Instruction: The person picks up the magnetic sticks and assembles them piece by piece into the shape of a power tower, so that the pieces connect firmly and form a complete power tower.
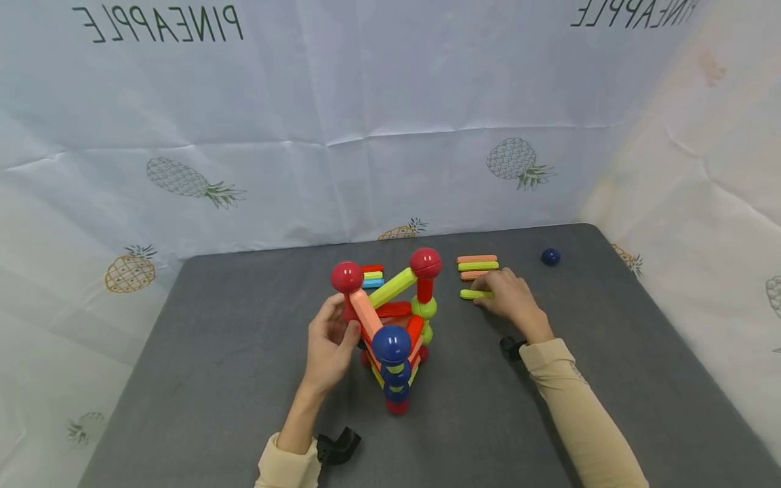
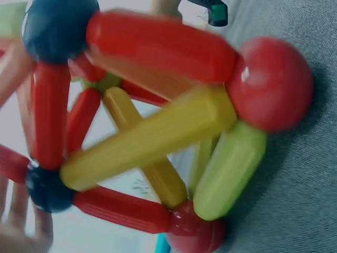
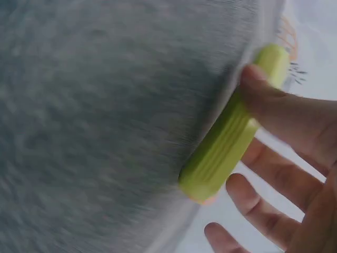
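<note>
A tower of magnetic building sticks and balls (image 1: 368, 315) stands in the middle of the table, with red balls on two top corners and a large blue ball (image 1: 392, 343) on the nearest one. My left hand (image 1: 327, 346) grips its left side, thumb in front and fingers partly hidden behind. In the left wrist view, a yellow stick (image 2: 150, 137) slants between red sticks, and fingertips show near a dark blue ball (image 2: 50, 190). My right hand (image 1: 509, 298) pinches a yellow-green magnetic stick (image 3: 226, 153) between thumb and fingers, to the right of the tower.
Behind the right hand lies a short row of orange and yellow-green sticks (image 1: 478, 266). Red, yellow and blue sticks (image 1: 373, 283) lie behind the tower, partly covered by it. A loose dark blue ball (image 1: 550, 257) rests near the back right corner of the grey table (image 1: 244, 339).
</note>
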Motion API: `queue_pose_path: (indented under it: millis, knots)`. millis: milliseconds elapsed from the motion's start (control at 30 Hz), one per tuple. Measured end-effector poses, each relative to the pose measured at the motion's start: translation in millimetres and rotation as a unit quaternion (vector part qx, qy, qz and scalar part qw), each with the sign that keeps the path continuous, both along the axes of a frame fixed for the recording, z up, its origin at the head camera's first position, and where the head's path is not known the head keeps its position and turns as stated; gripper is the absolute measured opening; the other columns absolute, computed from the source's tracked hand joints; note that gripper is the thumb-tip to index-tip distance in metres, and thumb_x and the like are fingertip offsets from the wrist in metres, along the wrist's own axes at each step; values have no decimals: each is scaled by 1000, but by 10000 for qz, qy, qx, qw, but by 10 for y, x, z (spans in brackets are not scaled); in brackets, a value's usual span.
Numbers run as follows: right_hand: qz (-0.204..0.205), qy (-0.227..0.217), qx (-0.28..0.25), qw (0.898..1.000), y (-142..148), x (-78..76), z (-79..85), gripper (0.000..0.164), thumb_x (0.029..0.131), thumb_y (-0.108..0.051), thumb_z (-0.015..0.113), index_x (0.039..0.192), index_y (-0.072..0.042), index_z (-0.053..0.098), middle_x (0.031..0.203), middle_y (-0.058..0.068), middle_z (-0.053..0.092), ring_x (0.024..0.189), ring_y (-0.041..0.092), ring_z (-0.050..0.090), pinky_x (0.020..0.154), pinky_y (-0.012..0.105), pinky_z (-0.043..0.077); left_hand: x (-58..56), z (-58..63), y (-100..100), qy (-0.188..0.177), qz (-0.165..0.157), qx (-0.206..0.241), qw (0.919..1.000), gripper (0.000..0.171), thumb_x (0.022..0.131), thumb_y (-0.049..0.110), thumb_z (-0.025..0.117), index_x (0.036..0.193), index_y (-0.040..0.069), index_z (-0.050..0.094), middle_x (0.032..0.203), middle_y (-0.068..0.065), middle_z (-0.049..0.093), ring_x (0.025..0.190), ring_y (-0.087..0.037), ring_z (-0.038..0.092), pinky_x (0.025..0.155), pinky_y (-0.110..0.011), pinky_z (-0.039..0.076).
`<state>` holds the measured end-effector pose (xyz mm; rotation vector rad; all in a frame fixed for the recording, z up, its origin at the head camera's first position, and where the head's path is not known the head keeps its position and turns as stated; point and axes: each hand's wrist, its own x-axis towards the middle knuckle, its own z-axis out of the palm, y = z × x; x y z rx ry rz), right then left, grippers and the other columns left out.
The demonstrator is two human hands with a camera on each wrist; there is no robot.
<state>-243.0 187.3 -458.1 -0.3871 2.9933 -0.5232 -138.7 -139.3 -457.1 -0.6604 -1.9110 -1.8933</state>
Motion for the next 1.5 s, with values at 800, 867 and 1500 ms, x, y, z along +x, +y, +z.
queue_pose_path:
  millis: [800,867,1500]
  knots:
    - [2016,2987,-5372,7626,-299,946,1434,28,79,5,83,98,17,66,94,-3,73,88,11,66,85,20,54,468,615,-118,-478,1216,-3005,9448,108,66,51,91,156,21,39,152,-5,45,136,-24,45,102,-62,48]
    - [2193,2998,-5371,7573,-352,1005,1469,30,80,-1,84,97,16,66,94,-2,73,88,12,66,85,21,54,471,616,-83,-546,1142,-3035,9444,106,68,50,91,157,24,39,153,-2,44,136,-23,46,102,-62,48]
    - [3667,2777,-4892,7411,-716,1269,1593,24,80,-2,84,100,2,71,93,6,74,104,22,59,90,31,51,175,213,40,180,-1017,-1088,9887,72,96,17,55,160,2,27,165,-25,29,155,-17,32,126,-49,28]
